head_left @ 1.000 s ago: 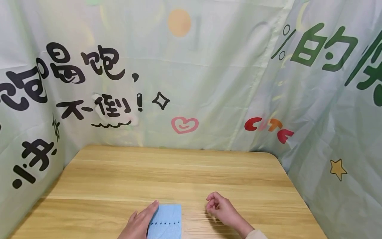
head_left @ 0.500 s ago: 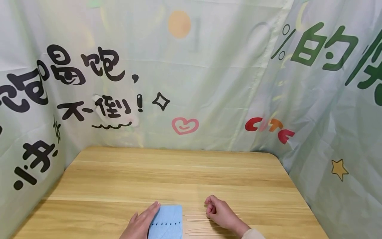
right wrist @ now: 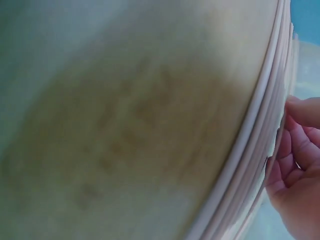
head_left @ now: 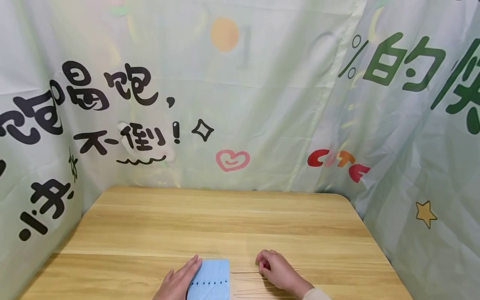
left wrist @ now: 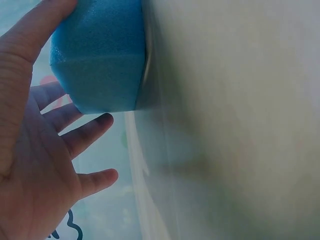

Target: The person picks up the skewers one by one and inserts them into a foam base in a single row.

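A blue foam block (head_left: pixel 208 271), with a row of dark holes across its top, sits near the table's front edge. My left hand (head_left: pixel 178 279) holds it by its left end. In the left wrist view the thumb (left wrist: pixel 30 30) lies against the block (left wrist: pixel 100 55), other fingers go behind it, and the little finger stands free. To the block's right, several thin wooden sticks (head_left: pixel 249 280) lie side by side. My right hand (head_left: pixel 279 271) is over the farthest, its thumb and curled fingers pinching that stick; the right wrist view shows the hand (right wrist: pixel 300 170) beside the stick bundle (right wrist: pixel 250 130).
The wood-grain table (head_left: pixel 225 225) has rounded far corners. Printed fabric (head_left: pixel 262 104) hangs close behind it and along both sides. The right sleeve (head_left: pixel 316 294) shows at the bottom edge.
My right hand has come down and slightly nearer to the sticks, with its fingers curling in. My left hand and the foam block have stayed in place; the head view has tilted up slightly.
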Available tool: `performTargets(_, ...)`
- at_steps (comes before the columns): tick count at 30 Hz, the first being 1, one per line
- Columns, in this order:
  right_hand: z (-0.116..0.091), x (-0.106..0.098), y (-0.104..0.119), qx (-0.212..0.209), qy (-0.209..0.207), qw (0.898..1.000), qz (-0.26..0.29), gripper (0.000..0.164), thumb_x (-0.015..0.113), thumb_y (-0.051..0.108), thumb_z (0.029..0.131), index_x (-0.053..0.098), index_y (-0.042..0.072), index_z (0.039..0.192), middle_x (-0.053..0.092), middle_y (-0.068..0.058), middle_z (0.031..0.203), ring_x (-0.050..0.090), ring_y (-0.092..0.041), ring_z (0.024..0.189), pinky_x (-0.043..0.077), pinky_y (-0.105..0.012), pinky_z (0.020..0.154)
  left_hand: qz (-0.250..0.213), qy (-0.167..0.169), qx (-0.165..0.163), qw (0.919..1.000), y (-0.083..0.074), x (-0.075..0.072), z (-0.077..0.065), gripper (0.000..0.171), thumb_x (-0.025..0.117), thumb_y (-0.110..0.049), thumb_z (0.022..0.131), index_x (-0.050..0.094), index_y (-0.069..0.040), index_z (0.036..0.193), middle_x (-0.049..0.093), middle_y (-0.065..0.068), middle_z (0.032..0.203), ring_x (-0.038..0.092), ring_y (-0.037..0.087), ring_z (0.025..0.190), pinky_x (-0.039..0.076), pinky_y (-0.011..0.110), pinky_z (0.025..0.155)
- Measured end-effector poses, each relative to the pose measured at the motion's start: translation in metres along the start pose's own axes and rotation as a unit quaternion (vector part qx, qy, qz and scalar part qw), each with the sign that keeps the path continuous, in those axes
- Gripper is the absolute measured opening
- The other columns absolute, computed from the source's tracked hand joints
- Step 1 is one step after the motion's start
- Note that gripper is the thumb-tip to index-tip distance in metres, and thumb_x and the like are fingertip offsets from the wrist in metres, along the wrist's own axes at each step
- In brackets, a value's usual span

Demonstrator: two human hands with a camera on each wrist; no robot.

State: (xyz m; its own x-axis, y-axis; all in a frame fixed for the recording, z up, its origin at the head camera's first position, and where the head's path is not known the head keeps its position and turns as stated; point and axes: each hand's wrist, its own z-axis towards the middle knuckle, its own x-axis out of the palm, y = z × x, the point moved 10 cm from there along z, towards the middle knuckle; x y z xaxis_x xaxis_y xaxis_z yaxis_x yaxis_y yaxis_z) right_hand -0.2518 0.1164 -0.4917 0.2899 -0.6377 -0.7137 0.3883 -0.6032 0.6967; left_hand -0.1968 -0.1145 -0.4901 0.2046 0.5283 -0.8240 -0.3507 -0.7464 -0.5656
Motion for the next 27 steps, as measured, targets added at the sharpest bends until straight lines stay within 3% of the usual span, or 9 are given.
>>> performTargets(5, -0.001, -0.008, 0.005, -0.014, -0.02, 0.999, 0.025, 0.007, 0.061, 0.0, 0.089, 0.062, 0.006, 0.092, 0.056, 0.007, 0.08, 0.049, 0.0, 0.074, 0.048, -0.018, 0.064, 0.006, 0.002, 0.004, 1.0, 0.0, 0.001, 0.0, 0.114, 0.07, -0.074, 0.06, 0.038, 0.0, 0.141, 0.037, 0.021, 0.146, 0.045, 0.043, 0.123, 0.028, 0.076, 0.09)
performTargets(11, -0.002, -0.028, 0.028, -0.086, -0.068, 0.993, 0.052, 0.016, 0.057, -0.004, 0.091, 0.064, -0.004, 0.104, 0.06, -0.005, 0.091, 0.055, -0.006, 0.083, 0.053, -0.021, 0.074, 0.011, 0.004, 0.007, 0.9999, -0.001, 0.001, 0.001, 0.112, 0.069, -0.075, 0.061, 0.039, -0.002, 0.141, 0.037, 0.021, 0.145, 0.046, 0.043, 0.121, 0.029, 0.075, 0.089)
performTargets(20, -0.005, -0.051, 0.062, -0.155, -0.122, 0.976, 0.095, 0.016, 0.055, -0.003, 0.091, 0.069, 0.003, 0.098, 0.06, -0.006, 0.092, 0.049, -0.002, 0.077, 0.049, -0.019, 0.063, 0.007, 0.025, -0.003, 0.9997, 0.0, 0.004, 0.002, 0.11, 0.069, -0.075, 0.061, 0.04, -0.004, 0.14, 0.035, 0.021, 0.146, 0.047, 0.043, 0.12, 0.028, 0.077, 0.087)
performTargets(27, -0.007, -0.062, 0.08, -0.182, -0.135, 0.963, 0.148, 0.011, 0.055, 0.002, 0.093, 0.063, 0.009, 0.093, 0.062, -0.01, 0.091, 0.055, -0.008, 0.082, 0.051, -0.022, 0.068, 0.02, 0.019, 0.005, 0.9996, -0.002, 0.004, 0.002, 0.112, 0.069, -0.075, 0.059, 0.041, -0.003, 0.14, 0.036, 0.022, 0.146, 0.047, 0.043, 0.12, 0.029, 0.077, 0.087)
